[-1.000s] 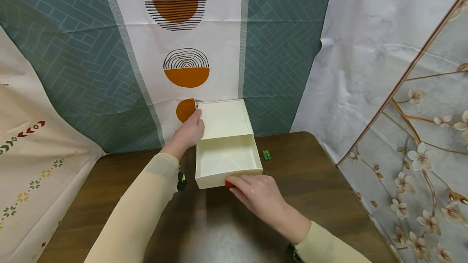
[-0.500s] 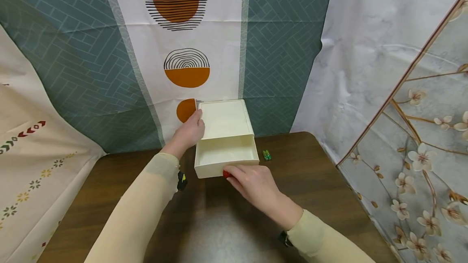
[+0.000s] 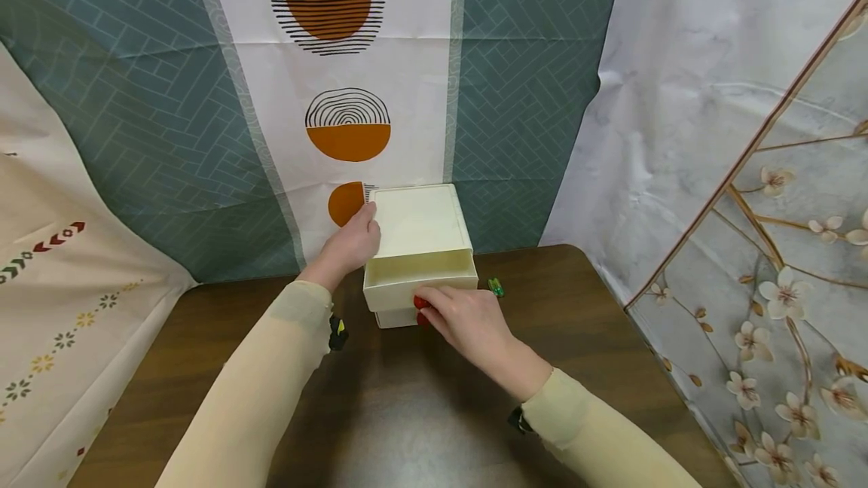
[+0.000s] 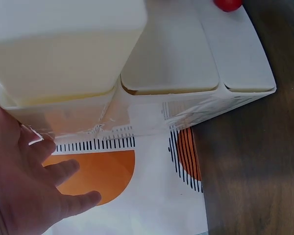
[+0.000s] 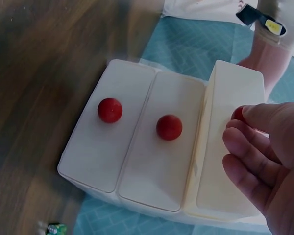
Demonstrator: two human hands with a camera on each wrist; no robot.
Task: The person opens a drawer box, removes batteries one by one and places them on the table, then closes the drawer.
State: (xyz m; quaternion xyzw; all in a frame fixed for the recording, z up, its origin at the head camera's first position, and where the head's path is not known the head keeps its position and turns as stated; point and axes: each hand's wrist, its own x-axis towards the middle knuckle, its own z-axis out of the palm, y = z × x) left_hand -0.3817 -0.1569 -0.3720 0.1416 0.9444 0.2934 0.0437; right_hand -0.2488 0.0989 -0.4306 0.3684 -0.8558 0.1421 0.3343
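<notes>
A white three-drawer box (image 3: 420, 221) stands against the back cloth, its top drawer (image 3: 389, 296) part way out. My right hand (image 3: 475, 322) pinches that drawer's red knob (image 3: 420, 301) between thumb and finger. In the right wrist view the same hand (image 5: 269, 156) covers part of the knob, and the two lower drawers (image 5: 108, 147) lie flush with red knobs (image 5: 169, 127). My left hand (image 3: 349, 245) rests on the box's left side near the top. The left wrist view shows that hand (image 4: 34, 186) against the box side, fingers extended and spread.
Small green items (image 3: 496, 288) lie on the brown table (image 3: 576, 367) to the right of the box. Patterned cloths (image 3: 529, 96) hang behind the table and at both sides. Dark bands are on both wrists.
The top drawer has slid back towards the box, and my right hand has moved away from me with its knob. A lower drawer front now shows beneath. My left hand has stayed in place.
</notes>
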